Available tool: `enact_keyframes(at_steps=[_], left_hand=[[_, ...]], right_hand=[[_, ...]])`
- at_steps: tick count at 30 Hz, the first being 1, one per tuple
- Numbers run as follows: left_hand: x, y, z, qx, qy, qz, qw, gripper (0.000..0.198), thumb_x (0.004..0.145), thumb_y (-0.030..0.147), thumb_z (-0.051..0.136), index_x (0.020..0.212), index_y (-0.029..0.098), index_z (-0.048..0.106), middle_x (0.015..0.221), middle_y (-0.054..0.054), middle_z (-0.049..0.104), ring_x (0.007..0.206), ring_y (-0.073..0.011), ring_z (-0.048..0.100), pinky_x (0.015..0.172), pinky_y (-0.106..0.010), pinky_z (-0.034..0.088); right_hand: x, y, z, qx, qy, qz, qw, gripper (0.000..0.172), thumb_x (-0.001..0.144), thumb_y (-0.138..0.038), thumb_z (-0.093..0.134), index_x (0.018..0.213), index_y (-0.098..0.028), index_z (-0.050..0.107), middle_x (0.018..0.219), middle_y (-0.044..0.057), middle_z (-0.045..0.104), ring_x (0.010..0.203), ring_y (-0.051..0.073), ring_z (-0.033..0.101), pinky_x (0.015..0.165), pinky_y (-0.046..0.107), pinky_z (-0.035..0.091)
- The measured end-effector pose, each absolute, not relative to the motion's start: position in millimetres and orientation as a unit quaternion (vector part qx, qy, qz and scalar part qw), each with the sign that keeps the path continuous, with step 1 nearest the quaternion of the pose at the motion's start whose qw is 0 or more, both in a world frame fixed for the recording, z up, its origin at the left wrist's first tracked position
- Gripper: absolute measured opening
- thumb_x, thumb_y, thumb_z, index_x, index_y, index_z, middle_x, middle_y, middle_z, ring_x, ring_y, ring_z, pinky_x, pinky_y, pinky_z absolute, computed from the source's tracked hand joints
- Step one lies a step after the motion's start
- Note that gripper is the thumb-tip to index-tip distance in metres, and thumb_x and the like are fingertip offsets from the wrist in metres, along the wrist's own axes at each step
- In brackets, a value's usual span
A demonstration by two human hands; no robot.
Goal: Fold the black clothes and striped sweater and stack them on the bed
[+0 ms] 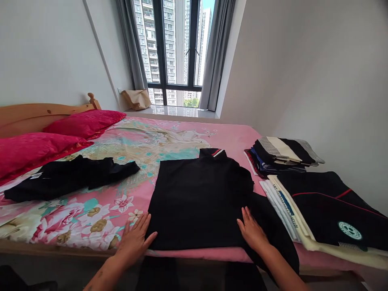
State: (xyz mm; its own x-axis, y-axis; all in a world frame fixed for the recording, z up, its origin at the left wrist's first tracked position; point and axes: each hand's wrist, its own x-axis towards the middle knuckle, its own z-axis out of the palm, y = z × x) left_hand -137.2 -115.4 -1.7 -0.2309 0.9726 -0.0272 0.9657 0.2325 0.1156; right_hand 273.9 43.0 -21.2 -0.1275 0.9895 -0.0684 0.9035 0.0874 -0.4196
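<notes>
A black polo shirt lies on the bed in front of me, its collar with red and white stripes pointing away. Its left edge runs straight, while on the right a black part spreads outward and hangs over the bed's front edge. My left hand rests flat with fingers spread at the shirt's lower left edge, partly on the bedsheet. Across from it, my right hand lies open on the right side of the shirt, fingers stretched out. Neither hand grips anything.
Folded clothes form two stacks at the right, one topped by a black garment, the other by a striped one. A crumpled black garment lies left. Red pillows sit by the wooden headboard; a paper bag stands on the sill.
</notes>
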Motion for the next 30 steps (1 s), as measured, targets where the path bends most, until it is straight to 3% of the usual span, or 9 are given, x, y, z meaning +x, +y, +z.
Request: enact_keyframes(at_steps=[4, 6, 9, 12, 14, 18, 21, 24, 30], left_hand=[[-113.2, -85.3, 18.7, 0.666, 0.741, 0.086, -0.005, 0.044, 0.087, 0.041, 0.042, 0.121, 0.018, 0.060, 0.141, -0.011, 0.046, 0.134, -0.0275, 0.034, 0.112, -0.050, 0.017], [-82.7, -62.4, 20.7, 0.739, 0.665, 0.109, 0.013, 0.043, 0.091, 0.037, 0.037, 0.129, 0.024, 0.052, 0.144, -0.005, 0.042, 0.135, -0.0217, 0.033, 0.113, -0.044, 0.021], [-62.3, -38.2, 8.5, 0.789, 0.604, 0.096, 0.061, 0.050, 0.091, 0.046, 0.037, 0.139, 0.033, 0.037, 0.148, 0.000, 0.035, 0.136, -0.0221, 0.030, 0.113, -0.049, 0.019], [-89.5, -28.7, -8.0, 0.724, 0.685, 0.064, 0.055, 0.064, 0.086, 0.058, 0.037, 0.143, 0.029, 0.029, 0.151, -0.003, 0.027, 0.139, -0.0271, 0.022, 0.111, -0.057, 0.012], [-115.7, -24.4, -12.6, 0.658, 0.751, 0.041, 0.045, 0.068, 0.085, 0.059, 0.036, 0.143, 0.024, 0.029, 0.152, -0.005, 0.023, 0.140, -0.0288, 0.018, 0.110, -0.059, 0.009], [-125.3, -7.8, -5.8, 0.619, 0.785, 0.015, 0.004, 0.062, 0.085, 0.052, 0.041, 0.137, 0.018, 0.044, 0.150, -0.010, 0.028, 0.140, -0.0304, 0.018, 0.109, -0.061, 0.004], [-100.3, 11.6, -1.8, 0.697, 0.715, 0.049, -0.020, 0.056, 0.088, 0.049, 0.038, 0.135, 0.020, 0.046, 0.150, -0.007, 0.029, 0.140, -0.0263, 0.019, 0.113, -0.053, 0.002], [-90.7, 32.3, -6.8, 0.751, 0.657, 0.063, 0.034, 0.060, 0.087, 0.056, 0.035, 0.143, 0.033, 0.030, 0.152, 0.000, 0.024, 0.140, -0.0247, 0.021, 0.113, -0.053, 0.002], [-144.7, 81.1, -17.7, 0.583, 0.810, 0.022, 0.060, 0.073, 0.084, 0.064, 0.030, 0.144, 0.023, 0.028, 0.154, -0.007, 0.018, 0.142, -0.0277, 0.012, 0.109, -0.059, 0.002]], right_hand=[[236.3, 36.0, 5.7, -0.599, -0.776, 0.135, 0.147, 0.053, 0.088, -0.032, 0.041, 0.135, -0.006, 0.043, 0.146, 0.017, 0.033, 0.138, 0.030, 0.024, 0.111, 0.047, 0.023], [193.9, 26.0, 17.3, -0.491, -0.846, 0.135, 0.156, 0.051, 0.091, -0.032, 0.035, 0.139, -0.013, 0.040, 0.148, 0.010, 0.032, 0.139, 0.023, 0.021, 0.113, 0.042, 0.020], [166.1, 37.7, 15.1, -0.348, -0.916, 0.174, 0.100, 0.051, 0.091, -0.035, 0.038, 0.140, -0.024, 0.037, 0.148, 0.003, 0.033, 0.138, 0.020, 0.024, 0.113, 0.040, 0.020], [201.2, 85.5, -0.9, -0.478, -0.863, 0.150, 0.073, 0.054, 0.090, -0.039, 0.040, 0.141, -0.023, 0.035, 0.150, 0.005, 0.030, 0.138, 0.024, 0.025, 0.113, 0.044, 0.018], [235.8, 118.7, -9.6, -0.628, -0.763, 0.137, 0.063, 0.055, 0.093, -0.037, 0.034, 0.143, -0.014, 0.030, 0.146, 0.013, 0.035, 0.133, 0.025, 0.036, 0.109, 0.042, 0.027], [252.2, 138.6, -14.4, -0.707, -0.695, 0.118, 0.053, 0.058, 0.094, -0.035, 0.030, 0.143, -0.004, 0.027, 0.142, 0.024, 0.036, 0.130, 0.034, 0.037, 0.103, 0.053, 0.029], [223.9, 123.1, -16.6, -0.587, -0.799, 0.109, 0.077, 0.057, 0.091, -0.040, 0.037, 0.144, -0.021, 0.028, 0.152, 0.010, 0.022, 0.139, 0.029, 0.019, 0.110, 0.055, 0.014], [210.2, 129.4, -25.2, -0.463, -0.872, 0.127, 0.097, 0.056, 0.091, -0.046, 0.036, 0.144, -0.029, 0.028, 0.153, 0.001, 0.021, 0.141, 0.022, 0.012, 0.114, 0.049, 0.004], [243.7, 232.1, -54.0, -0.635, -0.729, 0.195, 0.165, 0.064, 0.091, -0.039, 0.029, 0.142, 0.000, 0.027, 0.148, 0.021, 0.027, 0.138, 0.024, 0.023, 0.112, 0.038, 0.022]])
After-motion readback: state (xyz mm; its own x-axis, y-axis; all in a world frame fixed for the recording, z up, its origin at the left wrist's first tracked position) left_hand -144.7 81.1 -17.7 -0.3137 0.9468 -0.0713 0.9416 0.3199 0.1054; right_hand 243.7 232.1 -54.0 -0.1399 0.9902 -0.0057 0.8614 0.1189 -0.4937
